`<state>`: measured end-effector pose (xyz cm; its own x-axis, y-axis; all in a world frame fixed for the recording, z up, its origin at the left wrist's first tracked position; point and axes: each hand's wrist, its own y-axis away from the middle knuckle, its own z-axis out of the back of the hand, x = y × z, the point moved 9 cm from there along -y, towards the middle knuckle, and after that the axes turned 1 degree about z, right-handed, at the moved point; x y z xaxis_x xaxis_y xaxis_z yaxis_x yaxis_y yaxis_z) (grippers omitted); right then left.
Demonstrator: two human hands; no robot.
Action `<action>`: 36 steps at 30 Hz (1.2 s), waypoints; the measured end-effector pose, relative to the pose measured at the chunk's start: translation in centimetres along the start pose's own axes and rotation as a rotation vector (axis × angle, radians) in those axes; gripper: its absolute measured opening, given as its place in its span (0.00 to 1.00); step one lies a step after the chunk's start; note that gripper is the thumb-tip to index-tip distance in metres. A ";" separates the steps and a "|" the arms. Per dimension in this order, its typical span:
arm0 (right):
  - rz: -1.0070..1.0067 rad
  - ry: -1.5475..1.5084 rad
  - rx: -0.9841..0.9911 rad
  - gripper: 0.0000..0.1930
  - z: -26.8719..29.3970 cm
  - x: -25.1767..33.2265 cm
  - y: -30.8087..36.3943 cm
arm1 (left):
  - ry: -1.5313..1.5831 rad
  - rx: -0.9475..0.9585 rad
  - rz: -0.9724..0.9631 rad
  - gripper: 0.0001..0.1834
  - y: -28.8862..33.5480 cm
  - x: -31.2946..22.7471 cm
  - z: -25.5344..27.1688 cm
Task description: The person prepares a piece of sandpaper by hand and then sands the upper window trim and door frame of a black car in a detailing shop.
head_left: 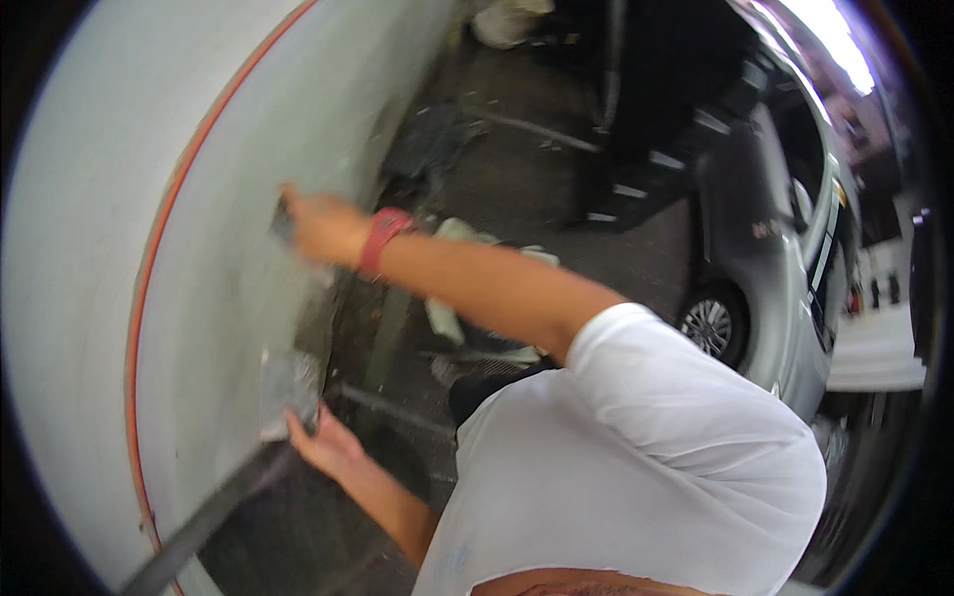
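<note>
My right hand (326,228), with a red watch or band (385,240) at the wrist, reaches across to the pale wall (234,298). Its fingers are closed on a small dark flat tool (283,221), pressed on or close to the wall; motion blurs it, and I cannot make out its exact kind. Lower down, my left hand (333,442) grips the edge of a grey, roughly square flat plate (288,387) with a smeared surface. The plate is beside the wall; I cannot tell if it touches.
An orange-red hose or cable (139,328) runs along the wall. A dark bar (209,517) slants below the plate. Scraps and pale pieces (445,320) lie on the dark floor. A silver car (785,268) stands at the right, near a black panelled object (656,119).
</note>
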<state>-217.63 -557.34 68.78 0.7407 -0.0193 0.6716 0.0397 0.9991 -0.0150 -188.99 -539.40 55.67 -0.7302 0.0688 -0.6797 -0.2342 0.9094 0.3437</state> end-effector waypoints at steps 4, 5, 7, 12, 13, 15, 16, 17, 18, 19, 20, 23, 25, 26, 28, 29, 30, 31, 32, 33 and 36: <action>0.068 -0.152 -0.130 0.29 2.8 -2.3 -1.0 | 0.134 -0.047 0.005 0.28 -0.8 0.2 -1.0; 0.046 -0.225 -0.153 0.28 3.2 -2.0 -1.0 | 0.156 -0.041 0.018 0.28 -0.6 0.3 -2.0; -0.018 -0.357 -0.224 0.27 4.6 -2.0 0.0 | 0.195 -0.044 0.058 0.27 -0.4 0.0 -3.0; -0.190 -0.402 -0.183 0.30 0.7 -6.0 0.0 | 0.329 0.115 0.226 0.28 0.1 1.5 -6.4; -0.190 -0.457 -0.202 0.31 0.4 -6.0 0.5 | 0.300 0.122 0.244 0.29 0.7 1.5 -7.9; -0.219 -0.596 -0.224 0.31 -0.7 -5.2 2.8 | 0.283 0.167 0.266 0.30 0.7 2.2 -8.9; -0.257 -0.669 -0.234 0.30 -1.1 -4.6 4.4 | 0.275 0.188 0.274 0.30 0.6 2.3 -9.2; -0.297 -0.788 -0.152 0.29 -2.2 -3.9 6.0 | 0.250 0.245 0.292 0.30 0.6 2.4 -9.8; -0.336 -0.900 -0.057 0.28 -3.7 -3.0 7.5 | 0.263 0.287 0.298 0.30 0.5 2.3 -10.1; -0.371 -1.008 0.034 0.26 -5.1 -2.6 8.9 | 0.275 0.331 0.306 0.30 0.5 2.4 -10.7; -0.399 -1.116 0.130 0.25 -6.5 -2.5 10.3 | 0.287 0.376 0.308 0.31 0.8 2.4 -11.3; -0.427 -1.541 0.148 0.32 -7.9 -2.6 14.1 | 0.114 0.246 0.217 0.31 0.6 2.1 -10.4; -0.600 -1.641 0.096 0.35 -7.0 -1.5 17.5 | -0.202 0.218 0.101 0.32 0.7 2.3 -9.7; -0.573 -1.551 0.089 0.35 -7.1 -2.0 18.3 | -0.366 0.201 0.046 0.33 1.2 2.3 -9.7; -0.516 -1.368 0.074 0.35 -7.3 -3.3 19.1 | -0.569 0.277 -0.053 0.33 2.6 2.6 -10.7; -0.546 -1.448 0.002 0.29 -6.8 -4.4 19.0 | -0.611 0.348 -0.141 0.34 3.3 2.6 -11.6; -0.549 -1.479 -0.090 0.28 -6.1 -5.7 18.5 | -0.650 0.418 -0.229 0.34 3.9 2.3 -12.6; -0.559 -1.509 -0.195 0.27 -5.4 -7.5 18.2 | -0.753 0.497 -0.384 0.32 5.1 0.9 -14.6; -0.565 -1.538 -0.295 0.26 -3.5 -7.7 18.0 | -0.823 0.468 -0.427 0.31 5.3 0.3 -14.8; -0.601 -1.551 -0.332 0.22 -2.0 -7.5 18.3 | -0.893 0.438 -0.471 0.30 5.5 -0.2 -15.0; -0.434 -1.106 -0.413 0.20 -0.8 -8.3 17.8 | -0.640 0.319 -0.650 0.28 7.3 -1.5 -15.7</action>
<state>-222.48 -539.47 62.33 -0.3355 -0.1009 0.9366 0.4932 0.8283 0.2659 -199.68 -539.28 69.42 -0.0098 -0.3628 -0.9318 -0.2151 0.9108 -0.3524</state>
